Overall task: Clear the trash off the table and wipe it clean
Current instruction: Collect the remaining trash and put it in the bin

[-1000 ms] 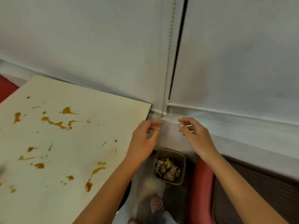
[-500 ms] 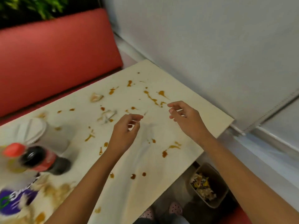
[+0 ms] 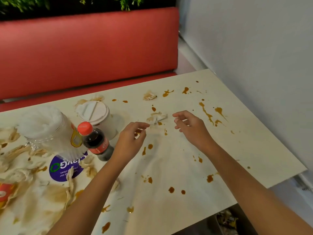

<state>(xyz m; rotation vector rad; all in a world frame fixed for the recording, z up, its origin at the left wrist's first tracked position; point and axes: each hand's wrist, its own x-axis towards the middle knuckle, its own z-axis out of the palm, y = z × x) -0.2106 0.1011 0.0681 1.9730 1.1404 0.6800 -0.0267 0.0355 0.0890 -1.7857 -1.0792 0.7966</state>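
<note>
While it hovers over the table (image 3: 245,146), left hand (image 3: 130,139): fingers curled, thumb and forefinger nearly meeting; whether they pinch anything I cannot tell.
Right hand (image 3: 191,128): hovers apart from the left, fingers bent inward; whether it grips anything cannot be told either.
Crumpled tissue (image 3: 156,117): stained, lying on the table between the two hands, just beyond the left fingertips.
Second tissue (image 3: 149,96): farther off, near the table's far edge.
Sauce splashes (image 3: 205,113): orange-brown, scattered around and beyond both hands.
Cola bottle (image 3: 95,141): red-capped, upright, just left of the left wrist.
Lidded cup (image 3: 94,114): white, right behind the bottle.
Clear tub (image 3: 49,131): left of the bottle, blurred.
Soiled napkins (image 3: 18,150): strewn over the table's left end.
Table: pale, its right side against the wall (image 3: 254,48).
Bin (image 3: 227,221): on the floor below the near right corner, wrappers inside.
Bench (image 3: 84,48): red, beyond the table.
</note>
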